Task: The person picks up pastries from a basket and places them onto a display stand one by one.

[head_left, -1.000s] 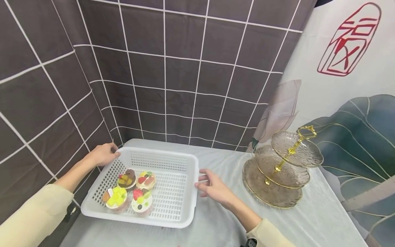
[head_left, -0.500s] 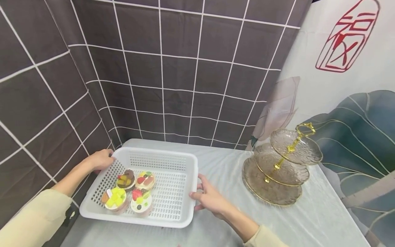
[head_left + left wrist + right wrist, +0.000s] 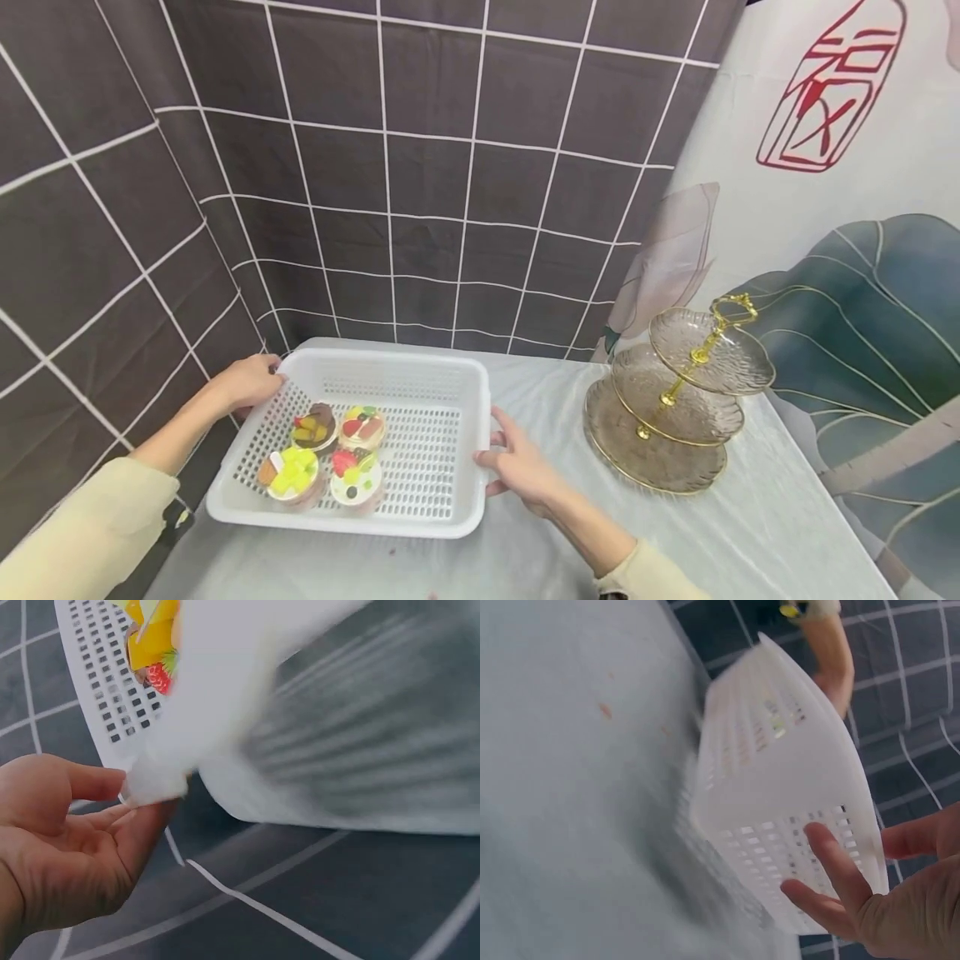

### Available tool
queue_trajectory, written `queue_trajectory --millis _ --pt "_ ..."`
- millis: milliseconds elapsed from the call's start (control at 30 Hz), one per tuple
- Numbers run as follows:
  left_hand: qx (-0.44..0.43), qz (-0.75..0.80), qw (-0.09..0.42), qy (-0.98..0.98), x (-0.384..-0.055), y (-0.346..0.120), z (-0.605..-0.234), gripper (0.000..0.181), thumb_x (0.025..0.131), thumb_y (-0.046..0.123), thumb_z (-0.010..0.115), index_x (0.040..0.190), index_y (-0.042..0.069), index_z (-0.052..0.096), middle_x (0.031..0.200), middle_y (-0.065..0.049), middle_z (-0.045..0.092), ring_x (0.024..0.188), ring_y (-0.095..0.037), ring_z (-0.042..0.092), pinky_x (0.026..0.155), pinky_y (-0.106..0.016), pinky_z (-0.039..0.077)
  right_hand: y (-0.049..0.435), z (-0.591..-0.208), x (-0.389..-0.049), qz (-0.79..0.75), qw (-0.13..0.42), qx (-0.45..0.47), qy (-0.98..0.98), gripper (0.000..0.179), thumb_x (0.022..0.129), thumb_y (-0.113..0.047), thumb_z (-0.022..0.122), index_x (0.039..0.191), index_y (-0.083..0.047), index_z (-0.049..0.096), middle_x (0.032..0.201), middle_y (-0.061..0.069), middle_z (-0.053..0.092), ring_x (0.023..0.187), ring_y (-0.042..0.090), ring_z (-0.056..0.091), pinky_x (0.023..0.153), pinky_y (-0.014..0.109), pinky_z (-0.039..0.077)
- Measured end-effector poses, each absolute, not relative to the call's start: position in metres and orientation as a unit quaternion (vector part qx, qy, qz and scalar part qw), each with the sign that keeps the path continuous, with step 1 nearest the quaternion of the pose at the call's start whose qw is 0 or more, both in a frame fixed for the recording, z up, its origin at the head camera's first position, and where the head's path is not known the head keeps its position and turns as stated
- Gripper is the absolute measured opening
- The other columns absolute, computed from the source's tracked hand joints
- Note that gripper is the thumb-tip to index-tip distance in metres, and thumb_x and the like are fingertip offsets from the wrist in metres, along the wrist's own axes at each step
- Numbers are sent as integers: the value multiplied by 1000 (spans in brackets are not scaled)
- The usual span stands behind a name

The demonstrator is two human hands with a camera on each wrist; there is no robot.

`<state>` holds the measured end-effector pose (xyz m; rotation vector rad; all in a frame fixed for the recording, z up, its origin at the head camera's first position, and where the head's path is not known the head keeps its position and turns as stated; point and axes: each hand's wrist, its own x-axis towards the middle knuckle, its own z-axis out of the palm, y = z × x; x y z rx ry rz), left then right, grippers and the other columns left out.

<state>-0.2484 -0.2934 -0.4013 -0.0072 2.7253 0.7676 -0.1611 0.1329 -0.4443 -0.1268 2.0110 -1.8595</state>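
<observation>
A white plastic basket [image 3: 427,521] with slotted walls stands on the cloth-covered table, overlapping its left side. Several fruit-topped dessert cups, such as one with yellow cubes [image 3: 294,472] and one with a strawberry piece [image 3: 356,478], sit together in its left half. My left hand [image 3: 246,383] grips the far left rim; in the left wrist view thumb and fingers pinch the basket's edge. At the right rim, my right hand [image 3: 521,465] holds the basket, thumb over the edge. Its fingertips [image 3: 821,836] lie along the outer slotted wall in the right wrist view.
To the right of the basket stands a three-tier glass cake stand [image 3: 678,400] with gold rims and a gold handle. A dark tile-patterned cloth [image 3: 427,175] hangs close behind and left of the table [image 3: 547,542].
My right hand has closed in on the basket's right rim, and my left hand has taken hold of the left one. The basket has shifted slightly to the right with the dessert cups in it.
</observation>
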Motion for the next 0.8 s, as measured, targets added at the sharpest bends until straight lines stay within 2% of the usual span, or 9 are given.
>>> queue_trajectory --millis 167,300,467,800 --pt "22 334 166 928 -262 -268 -390 51 109 13 42 146 -21 35 89 -21 67 67 -19 72 57 -35 65 168 -433 -180 -663 199 -45 721 90 94 1 61 168 1 9 142 40 51 108 49 70 68 48 67" --pt "28 396 190 898 -269 -246 -387 46 109 12 42 145 -18 39 95 -23 70 71 -21 75 62 -38 66 198 -425 -192 -651 206 -56 729 88 96 -1 60 168 0 9 141 39 55 110 45 70 74 49 66" --pt "26 438 203 875 -280 -217 -394 45 109 13 44 146 -12 41 99 -21 73 72 -19 75 61 -35 65 234 -425 -199 -629 208 -50 747 84 100 -3 58 168 2 8 142 37 57 113 43 70 79 50 66" --pt "27 468 219 856 -299 -172 -406 27 109 12 46 128 -5 50 106 -21 69 79 -20 73 65 -33 66 275 -424 -200 -610 214 -53 761 77 104 0 49 168 3 5 140 41 55 115 50 69 83 56 65"
